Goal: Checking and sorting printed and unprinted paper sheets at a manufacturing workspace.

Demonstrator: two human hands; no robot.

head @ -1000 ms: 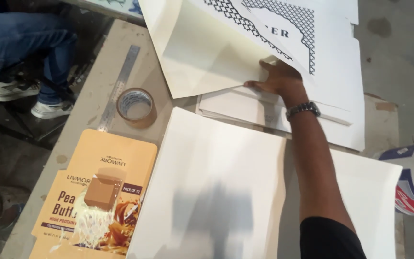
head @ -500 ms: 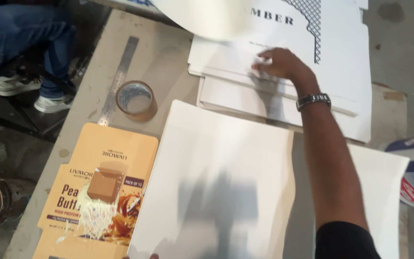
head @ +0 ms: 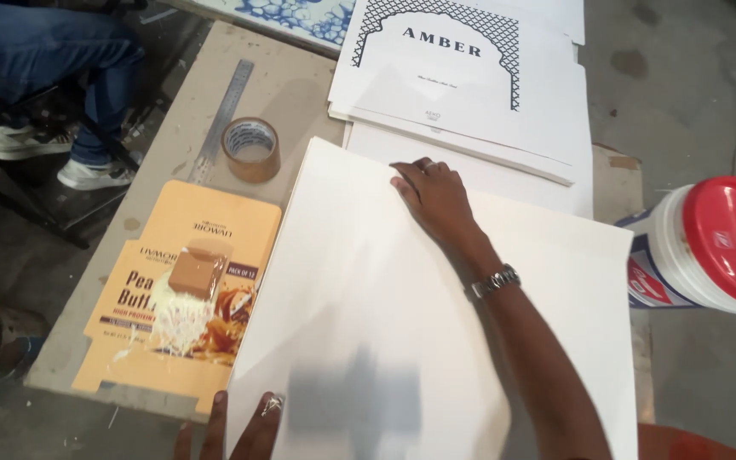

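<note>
Grey concrete floor surrounds a low, worn board point(head: 300, 94) that serves as your work surface and fills the middle of the frame. On it lies a large white sheet point(head: 385, 307), blank and flat, stretching from the centre down to the bottom edge. Your right hand point(head: 436, 198) rests palm down on that sheet near its upper edge, fingers spread a little and holding nothing; a metal wristwatch point(head: 496, 281) sits on the wrist. Your left hand point(head: 236, 426) shows only partly at the bottom edge, fingertips touching the lower left corner of the same sheet, and you cannot tell from here how the rest of it is set.

Just above the sheet, at upper centre, sits a stack of white printed cards point(head: 462, 94) with a black lattice arch design, overlapping more white sheets beneath. Left of the white sheet lies a flattened orange carton point(head: 189, 290), with a small brown block point(head: 198, 271) and pale shreds on top of it. Above the carton stands a roll of brown tape point(head: 251, 149), just beside a steel ruler point(head: 223, 115) that runs diagonally toward the upper left. At the right edge a white tub with a red lid point(head: 709, 247) stands on the floor. Another person's jeans and a shoe point(head: 87, 173) show in the upper left corner.
</note>
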